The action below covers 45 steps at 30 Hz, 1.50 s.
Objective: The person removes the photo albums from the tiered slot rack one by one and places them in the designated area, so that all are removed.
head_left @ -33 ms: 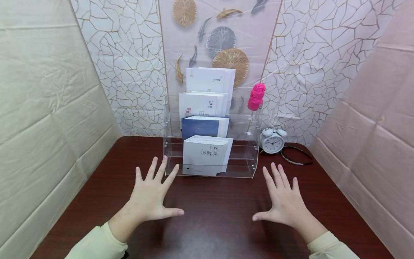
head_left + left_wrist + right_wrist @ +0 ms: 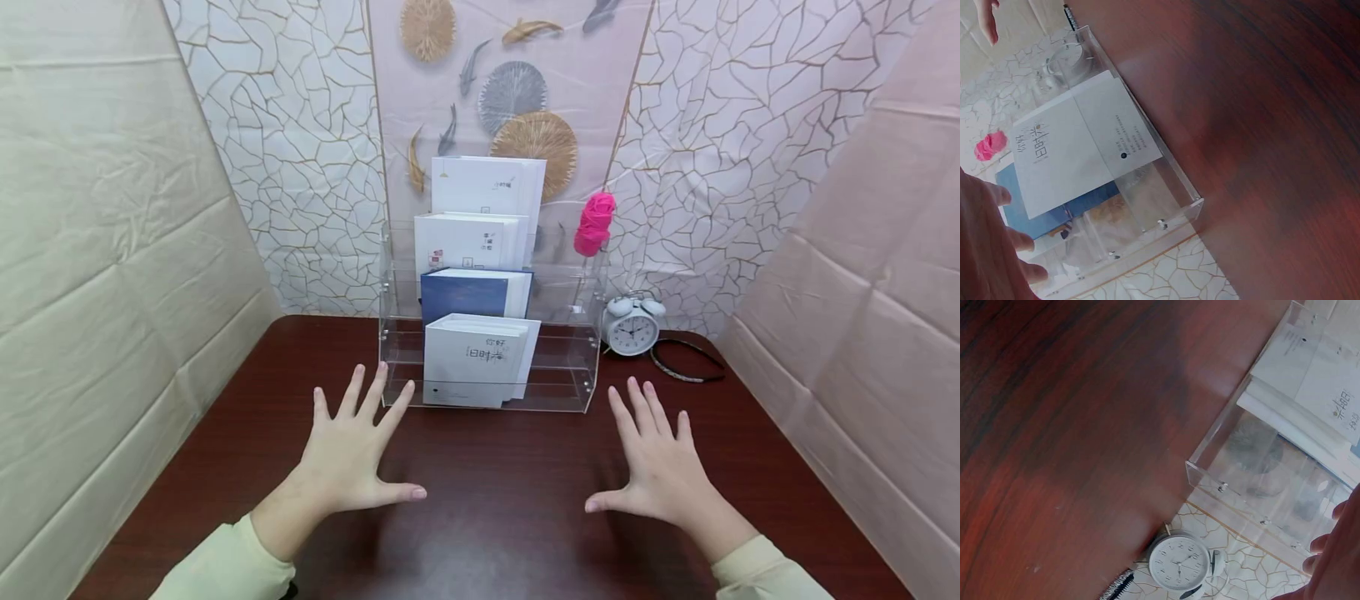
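My left hand (image 2: 347,458) hovers over the table with its fingers spread and nothing in it. On the other side, my right hand (image 2: 662,467) is spread the same way, also holding nothing. Beyond and between them stands a clear acrylic tiered rack (image 2: 558,392). Its front tier holds a white book (image 2: 472,362), with a blue-covered book (image 2: 465,296) behind that. Two more white books, a middle one (image 2: 457,237) and the rearmost (image 2: 480,185), rise on the upper tiers. In the left wrist view the front white book (image 2: 1088,140) leans in the rack.
Right of the rack stands a white twin-bell alarm clock (image 2: 632,327), with a dark headband (image 2: 686,367) beside it. A bright pink bundle (image 2: 595,225) shows at the rack's upper right. Fabric walls (image 2: 847,275) enclose the dark red-brown table (image 2: 480,500) at the sides and back.
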{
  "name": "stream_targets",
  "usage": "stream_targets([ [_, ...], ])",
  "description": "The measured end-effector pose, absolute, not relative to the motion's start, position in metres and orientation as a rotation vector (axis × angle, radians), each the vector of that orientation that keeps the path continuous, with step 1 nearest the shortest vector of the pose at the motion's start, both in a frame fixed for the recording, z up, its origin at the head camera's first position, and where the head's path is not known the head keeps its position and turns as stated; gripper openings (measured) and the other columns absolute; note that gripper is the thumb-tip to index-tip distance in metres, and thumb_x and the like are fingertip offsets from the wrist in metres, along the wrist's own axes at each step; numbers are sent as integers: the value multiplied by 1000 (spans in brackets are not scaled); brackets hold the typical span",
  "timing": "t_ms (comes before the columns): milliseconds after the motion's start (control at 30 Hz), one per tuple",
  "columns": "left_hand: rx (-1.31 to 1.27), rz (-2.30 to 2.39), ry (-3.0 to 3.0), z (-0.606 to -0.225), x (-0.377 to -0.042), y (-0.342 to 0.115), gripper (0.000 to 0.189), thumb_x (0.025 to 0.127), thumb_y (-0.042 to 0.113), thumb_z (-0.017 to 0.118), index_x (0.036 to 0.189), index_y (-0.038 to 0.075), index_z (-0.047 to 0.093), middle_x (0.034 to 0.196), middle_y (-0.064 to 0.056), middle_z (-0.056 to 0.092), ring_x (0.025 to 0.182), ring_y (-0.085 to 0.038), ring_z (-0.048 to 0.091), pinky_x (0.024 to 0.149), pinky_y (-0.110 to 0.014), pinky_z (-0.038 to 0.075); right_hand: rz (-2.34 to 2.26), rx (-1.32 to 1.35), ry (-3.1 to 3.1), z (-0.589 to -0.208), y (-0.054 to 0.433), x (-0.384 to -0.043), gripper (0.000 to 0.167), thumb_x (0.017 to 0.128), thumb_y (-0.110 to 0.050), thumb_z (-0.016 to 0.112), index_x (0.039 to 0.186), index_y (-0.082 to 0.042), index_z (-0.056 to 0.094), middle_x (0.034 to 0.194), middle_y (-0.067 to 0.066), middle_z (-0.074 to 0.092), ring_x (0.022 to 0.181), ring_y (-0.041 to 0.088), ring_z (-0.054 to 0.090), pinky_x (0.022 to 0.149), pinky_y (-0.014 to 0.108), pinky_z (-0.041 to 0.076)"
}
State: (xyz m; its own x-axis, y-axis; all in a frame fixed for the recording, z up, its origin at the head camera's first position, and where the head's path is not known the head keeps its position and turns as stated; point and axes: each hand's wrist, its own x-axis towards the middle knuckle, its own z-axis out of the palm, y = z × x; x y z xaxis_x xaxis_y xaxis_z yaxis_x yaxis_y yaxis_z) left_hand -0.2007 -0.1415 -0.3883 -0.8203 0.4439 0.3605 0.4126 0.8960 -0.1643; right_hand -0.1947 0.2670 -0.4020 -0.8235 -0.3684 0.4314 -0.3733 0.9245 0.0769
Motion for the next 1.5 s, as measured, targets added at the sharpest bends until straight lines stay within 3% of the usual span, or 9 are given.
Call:
stream_targets([
  [200, -642, 85, -2675, -394, -203, -143, 123, 52, 99, 26, 152, 29, 6, 155, -14, 0, 139, -38, 0, 92, -77, 4, 1, 536, -2660, -407, 267, -197, 144, 39, -90, 61, 149, -8, 18, 152, 22, 12, 139, 36, 7, 90, 76, 17],
  [400, -647, 65, -2654, -395, -206, -144, 122, 55, 97, 27, 152, 28, 4, 155, -14, 1, 140, -36, 1, 93, -76, 4, -7, 551, -2640, -403, 266, -200, 143, 40, -92, 57, 151, -12, 14, 153, 21, 11, 139, 36, 8, 91, 75, 16],
  [600, -639, -66, -2560, -385, -223, -144, 109, 70, 87, 38, 152, 20, 11, 154, -15, 14, 139, -36, 13, 97, -72, 14, 73, 563, -2623, -396, 266, -211, 137, 47, -91, 54, 150, -9, 17, 150, 21, 20, 136, 37, 20, 93, 70, 24],
  [767, -515, -384, -2501, -367, -255, -150, 88, 86, 61, 51, 148, 5, 23, 149, -20, 27, 134, -38, 26, 98, -63, 29, 591, 608, -2571, -384, 261, -235, 105, 65, -55, 79, 140, 2, 32, 135, 20, 41, 125, 32, 39, 96, 52, 36],
  [900, -420, -697, -2500, -353, -284, -155, 79, 91, 43, 56, 145, -5, 22, 147, -24, 26, 132, -42, 26, 101, -58, 28, 944, 542, -2482, -373, 254, -259, 73, 73, -30, 81, 126, 2, 43, 121, 18, 55, 113, 31, 52, 89, 48, 44],
  [1000, -367, -879, -2519, -347, -302, -158, 77, 93, 35, 55, 145, -7, 18, 147, -26, 24, 133, -42, 23, 105, -55, 22, 1100, 481, -2456, -367, 245, -276, 61, 77, -27, 78, 121, 1, 46, 115, 20, 60, 107, 31, 56, 85, 48, 47],
  [1167, -297, -1025, -2563, -349, -326, -155, 75, 95, 33, 53, 145, -8, 15, 147, -27, 23, 135, -39, 22, 107, -52, 21, 1272, 417, -2446, -368, 233, -299, 57, 79, -26, 77, 119, 3, 48, 113, 19, 60, 106, 32, 56, 88, 48, 46],
  [1333, -189, -1121, -2622, -358, -343, -154, 74, 95, 32, 51, 145, -8, 15, 145, -29, 25, 130, -41, 31, 105, -51, 26, 1332, 364, -2461, -374, 220, -311, 56, 77, -30, 78, 118, -3, 51, 113, 14, 61, 106, 30, 58, 87, 45, 47],
  [1500, -95, -1152, -2656, -369, -358, -154, 68, 95, 29, 52, 141, -11, 23, 136, -31, 39, 122, -41, 42, 101, -50, 33, 1388, 359, -2453, -379, 207, -320, 56, 75, -29, 79, 116, -3, 52, 113, 14, 61, 106, 27, 58, 87, 44, 46],
])
